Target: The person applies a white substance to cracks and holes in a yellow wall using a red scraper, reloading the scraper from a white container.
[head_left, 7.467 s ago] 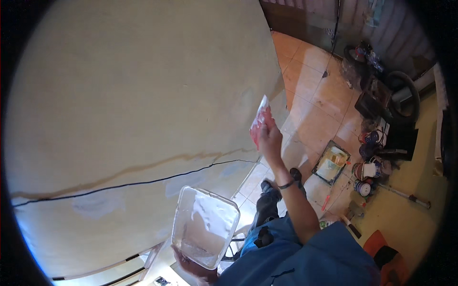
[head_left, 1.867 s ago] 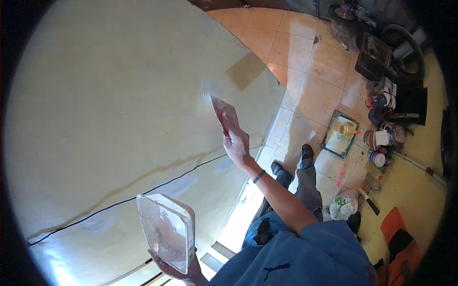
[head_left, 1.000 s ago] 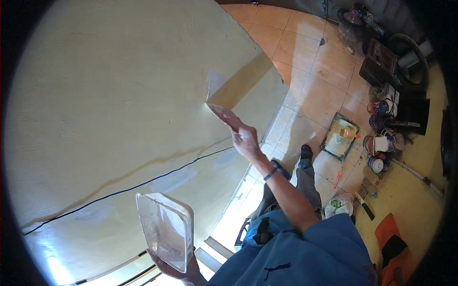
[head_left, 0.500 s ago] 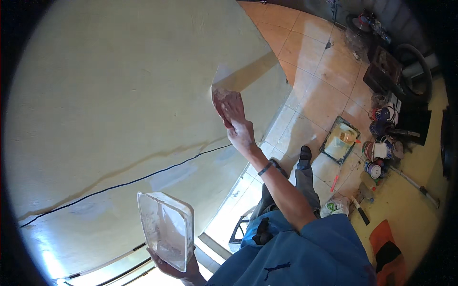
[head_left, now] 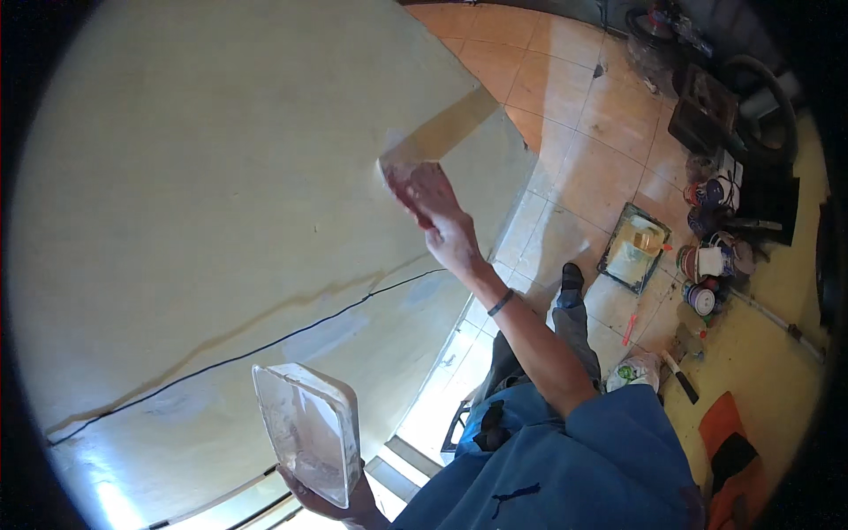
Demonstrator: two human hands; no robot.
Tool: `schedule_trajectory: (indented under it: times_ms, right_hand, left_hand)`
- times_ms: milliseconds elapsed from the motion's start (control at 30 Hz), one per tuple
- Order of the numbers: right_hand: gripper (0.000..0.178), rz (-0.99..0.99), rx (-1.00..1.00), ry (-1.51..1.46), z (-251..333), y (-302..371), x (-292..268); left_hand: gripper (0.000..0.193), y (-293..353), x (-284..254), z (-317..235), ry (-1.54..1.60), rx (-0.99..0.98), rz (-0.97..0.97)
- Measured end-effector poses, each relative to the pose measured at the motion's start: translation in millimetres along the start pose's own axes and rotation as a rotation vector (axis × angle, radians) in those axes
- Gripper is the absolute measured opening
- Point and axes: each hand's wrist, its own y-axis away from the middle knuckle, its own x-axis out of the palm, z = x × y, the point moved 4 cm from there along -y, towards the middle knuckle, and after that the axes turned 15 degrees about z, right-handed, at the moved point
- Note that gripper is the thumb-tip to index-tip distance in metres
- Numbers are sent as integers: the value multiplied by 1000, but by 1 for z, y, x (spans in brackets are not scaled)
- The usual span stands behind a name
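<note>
My right hand point(head_left: 457, 240) is closed round the handle of a wide putty knife point(head_left: 422, 187) smeared with pinkish-white filler. Its blade edge meets the pale wall point(head_left: 212, 168), and a broad shadow stretches from it toward the upper right. A thin pale smear shows just above the blade. Low on the left, my left hand point(head_left: 331, 505) grips a clear rectangular plastic tub point(head_left: 305, 433) from beneath, fingers wrapped round its lower end. Filler coats the tub's inside walls and gathers near the bottom; the tub is tilted with its mouth facing me.
A dark cable point(head_left: 256, 349) runs along the wall below the knife. On the tiled floor point(head_left: 609, 172) to the right lie a paint tray point(head_left: 634, 249), a red tool point(head_left: 629, 329), several paint cans point(head_left: 702, 299), a plastic bag point(head_left: 634, 371) and a dark-handled brush or scraper point(head_left: 680, 378).
The putty knife has slid a little up and left across the wall, over part of the pale smear. The tub stays in my left hand, and the whole view has shifted slightly.
</note>
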Motion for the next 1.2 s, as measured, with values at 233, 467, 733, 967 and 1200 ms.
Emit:
schedule_trajectory:
  times_ms: [233,467,733,967,1200]
  right_hand:
    - [52,6,-23,-359,-9,7,-20]
    - [54,-118,-45,-124,-5,-26,-19]
    - [49,-11,-140,-157,-19,31,-7]
    - [53,-243,112,-234,-53,27,15]
    - [14,-287,177,-192,-17,4,63]
  left_hand:
    - [57,0,2,-52,-404,295,-164]
    - [81,7,-4,-11,-265,199,-180]
    - [81,4,-4,-46,-680,429,-261]
    - [80,-5,-2,-60,-683,487,-277]
    - [79,5,-2,-45,-655,402,-236]
